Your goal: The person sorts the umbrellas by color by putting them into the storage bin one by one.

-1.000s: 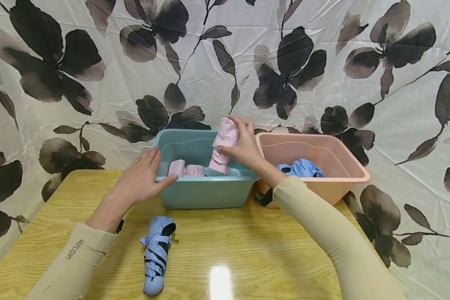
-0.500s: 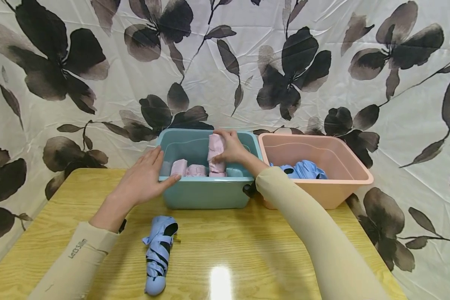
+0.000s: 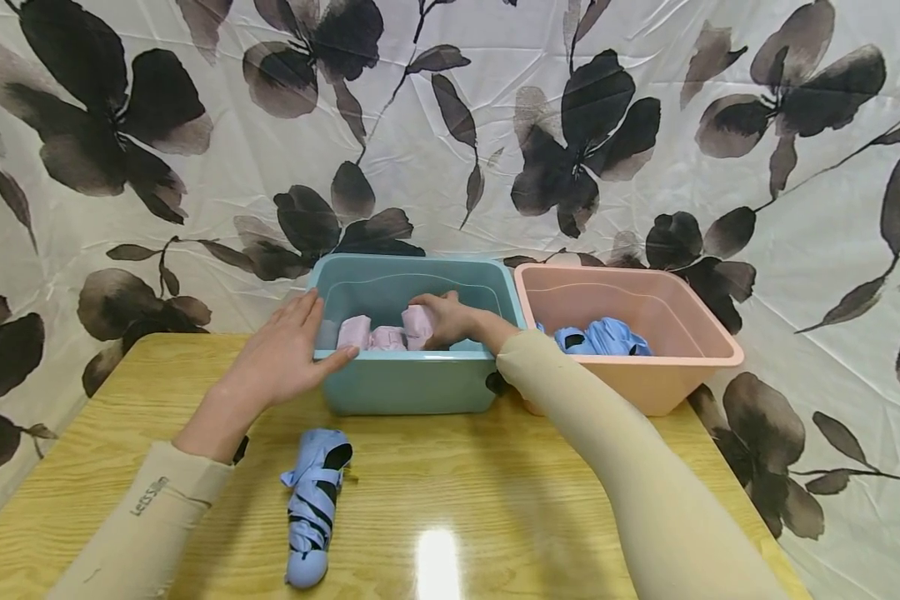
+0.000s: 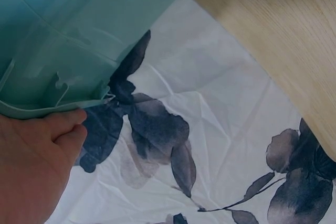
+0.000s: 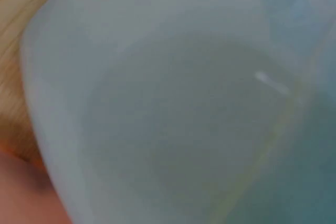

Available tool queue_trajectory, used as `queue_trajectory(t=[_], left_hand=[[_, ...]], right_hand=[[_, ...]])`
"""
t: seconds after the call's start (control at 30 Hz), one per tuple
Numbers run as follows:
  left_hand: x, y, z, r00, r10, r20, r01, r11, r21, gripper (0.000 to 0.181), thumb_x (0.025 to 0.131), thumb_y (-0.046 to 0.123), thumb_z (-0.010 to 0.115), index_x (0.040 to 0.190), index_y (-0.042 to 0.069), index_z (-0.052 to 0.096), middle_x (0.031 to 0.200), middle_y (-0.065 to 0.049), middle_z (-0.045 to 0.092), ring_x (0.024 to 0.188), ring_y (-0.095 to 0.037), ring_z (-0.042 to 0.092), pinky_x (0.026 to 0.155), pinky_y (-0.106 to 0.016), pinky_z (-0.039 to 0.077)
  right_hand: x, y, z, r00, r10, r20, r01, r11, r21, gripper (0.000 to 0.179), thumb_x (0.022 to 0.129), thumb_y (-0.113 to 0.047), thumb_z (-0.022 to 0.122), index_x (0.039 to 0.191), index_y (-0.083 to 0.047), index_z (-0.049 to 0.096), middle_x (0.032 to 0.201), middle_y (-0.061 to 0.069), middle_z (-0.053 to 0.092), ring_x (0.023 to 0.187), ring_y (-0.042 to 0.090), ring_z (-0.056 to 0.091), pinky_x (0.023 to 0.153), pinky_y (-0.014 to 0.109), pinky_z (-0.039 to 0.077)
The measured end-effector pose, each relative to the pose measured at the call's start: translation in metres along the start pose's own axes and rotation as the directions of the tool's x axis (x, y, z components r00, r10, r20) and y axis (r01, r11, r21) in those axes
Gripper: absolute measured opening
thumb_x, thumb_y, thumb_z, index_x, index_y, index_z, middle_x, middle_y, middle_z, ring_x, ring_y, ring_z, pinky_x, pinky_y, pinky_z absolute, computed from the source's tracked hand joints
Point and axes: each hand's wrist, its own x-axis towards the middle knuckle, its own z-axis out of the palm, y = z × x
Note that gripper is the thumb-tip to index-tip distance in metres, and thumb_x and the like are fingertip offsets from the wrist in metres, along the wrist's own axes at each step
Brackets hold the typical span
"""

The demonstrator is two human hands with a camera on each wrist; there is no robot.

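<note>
My right hand [image 3: 450,318] is down inside the teal bin [image 3: 412,387] and grips the top of a pink folded umbrella [image 3: 418,327]. The bin's front wall hides the umbrella's lower part. To its left in the same bin stand two more pink bundles, a left one [image 3: 354,332] and a middle one [image 3: 387,337]. My left hand [image 3: 281,350] rests on the bin's left rim with straight fingers, the thumb along the front edge. In the left wrist view, fingers [image 4: 65,124] touch the rim's outside. A blue folded umbrella [image 3: 317,508] lies on the table in front.
A peach bin [image 3: 630,387] stands against the teal bin's right side, with blue bundles [image 3: 607,337] inside. Both sit at the back of the wooden table [image 3: 450,492], before a floral cloth [image 3: 435,150]. The right wrist view is mostly blurred bin wall [image 5: 173,114].
My right hand has lowered the pink umbrella into the teal bin, down and slightly left, beside the other pink bundles. The left hand has stayed on the rim.
</note>
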Motion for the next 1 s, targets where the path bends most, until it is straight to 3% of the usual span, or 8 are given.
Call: queue_trajectory(t=[0.4, 0.53, 0.73, 1.0], left_hand=[[-0.0005, 0.0001, 0.0018, 1.0, -0.005, 0.002, 0.005, 1.0, 0.009, 0.103, 0.103, 0.069, 0.043, 0.158, -0.016, 0.021, 0.168, -0.033, 0.013, 0.156, -0.05, 0.012, 0.126, -0.06, 0.015], [-0.0002, 0.0001, 0.0017, 1.0, -0.005, 0.0, 0.005, 1.0, 0.009, 0.103, 0.103, 0.068, 0.043, 0.157, -0.017, 0.022, 0.168, -0.033, 0.013, 0.156, -0.05, 0.012, 0.126, -0.06, 0.015], [0.0, 0.0004, 0.0016, 1.0, -0.005, 0.003, 0.005, 1.0, 0.012, 0.102, 0.103, 0.067, 0.043, 0.157, -0.016, 0.022, 0.168, -0.033, 0.013, 0.156, -0.05, 0.012, 0.126, -0.06, 0.015], [-0.0001, 0.001, 0.002, 1.0, -0.009, 0.005, 0.009, 1.0, 0.008, 0.103, 0.103, 0.068, 0.043, 0.158, -0.016, 0.021, 0.168, -0.033, 0.012, 0.156, -0.05, 0.011, 0.126, -0.06, 0.013]], right_hand=[[-0.0018, 0.0046, 0.0009, 0.999, -0.006, 0.052, 0.01, 0.997, -0.075, 0.077, 0.091, -0.009, 0.076, 0.16, -0.013, 0.041, 0.158, 0.022, 0.033, 0.142, 0.032, 0.032, 0.111, 0.045, 0.043], [-0.0008, 0.0042, 0.0006, 0.996, 0.012, 0.084, -0.01, 1.0, -0.023, 0.072, 0.097, -0.014, 0.071, 0.161, -0.01, 0.038, 0.163, 0.02, 0.035, 0.147, 0.032, 0.035, 0.119, 0.047, 0.037], [-0.0003, 0.003, 0.0021, 0.985, 0.096, 0.143, -0.116, 0.983, 0.145, 0.073, 0.104, -0.03, 0.065, 0.164, -0.008, 0.029, 0.17, 0.015, 0.025, 0.149, 0.031, 0.038, 0.115, 0.051, 0.044], [-0.0038, 0.003, -0.0008, 0.98, 0.162, 0.119, -0.174, 0.98, 0.098, 0.079, 0.105, -0.049, 0.056, 0.165, -0.007, 0.027, 0.169, 0.015, 0.029, 0.147, 0.035, 0.041, 0.115, 0.057, 0.042]])
